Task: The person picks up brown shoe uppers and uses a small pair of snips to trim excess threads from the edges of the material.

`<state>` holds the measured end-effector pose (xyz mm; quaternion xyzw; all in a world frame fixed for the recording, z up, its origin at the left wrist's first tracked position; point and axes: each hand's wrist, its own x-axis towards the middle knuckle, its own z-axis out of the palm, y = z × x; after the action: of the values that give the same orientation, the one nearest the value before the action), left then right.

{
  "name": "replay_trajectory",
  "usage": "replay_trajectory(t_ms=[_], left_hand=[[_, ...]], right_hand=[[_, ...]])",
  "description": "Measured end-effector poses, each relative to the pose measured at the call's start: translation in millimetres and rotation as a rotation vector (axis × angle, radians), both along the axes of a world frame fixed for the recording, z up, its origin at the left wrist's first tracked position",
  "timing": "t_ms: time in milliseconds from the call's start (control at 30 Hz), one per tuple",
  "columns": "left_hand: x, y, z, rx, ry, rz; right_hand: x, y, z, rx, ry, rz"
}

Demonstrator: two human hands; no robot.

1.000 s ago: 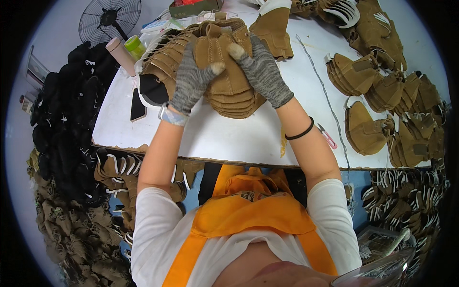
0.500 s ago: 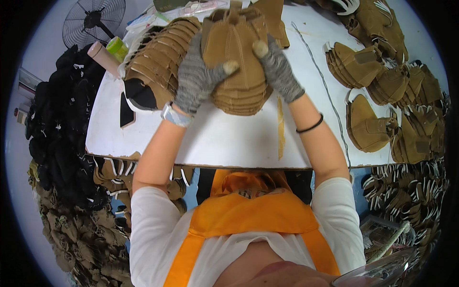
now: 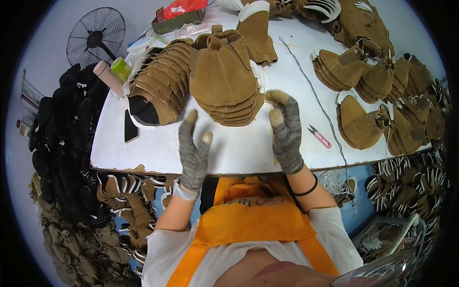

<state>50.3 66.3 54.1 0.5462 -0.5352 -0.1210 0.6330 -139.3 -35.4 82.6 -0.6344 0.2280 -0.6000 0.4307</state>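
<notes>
Two gloved hands, left hand and right hand, hover with fingers open and empty just near of the stack of tan suede boot uppers on the white tabletop, its long axis running near-to-far, both about equally close.

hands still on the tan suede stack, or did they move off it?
Yes, moved. Both the left hand and right hand have pulled back toward the table's near edge, off the tan stack, fingers open.

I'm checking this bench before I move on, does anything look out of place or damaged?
Mostly orderly. The tan stack of suede pieces sits neatly ahead of both open hands, left hand and right hand. One oddity: the white table has a chipped, ragged front edge, brown core exposed, near the left hand.
</notes>
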Motion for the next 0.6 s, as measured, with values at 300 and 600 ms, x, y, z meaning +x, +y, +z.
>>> replay_trajectory(t_ms=[300,600], left_hand=[[-56.3,27.3,-1.1,0.307,0.429,-0.355],[-64.5,23.4,-16.8,0.455,0.440,-0.417]], right_hand=[[-16.3,44.6,-11.2,0.412,-0.088,0.651],[-31.0,42.9,-22.1,0.531,-0.105,0.682]])
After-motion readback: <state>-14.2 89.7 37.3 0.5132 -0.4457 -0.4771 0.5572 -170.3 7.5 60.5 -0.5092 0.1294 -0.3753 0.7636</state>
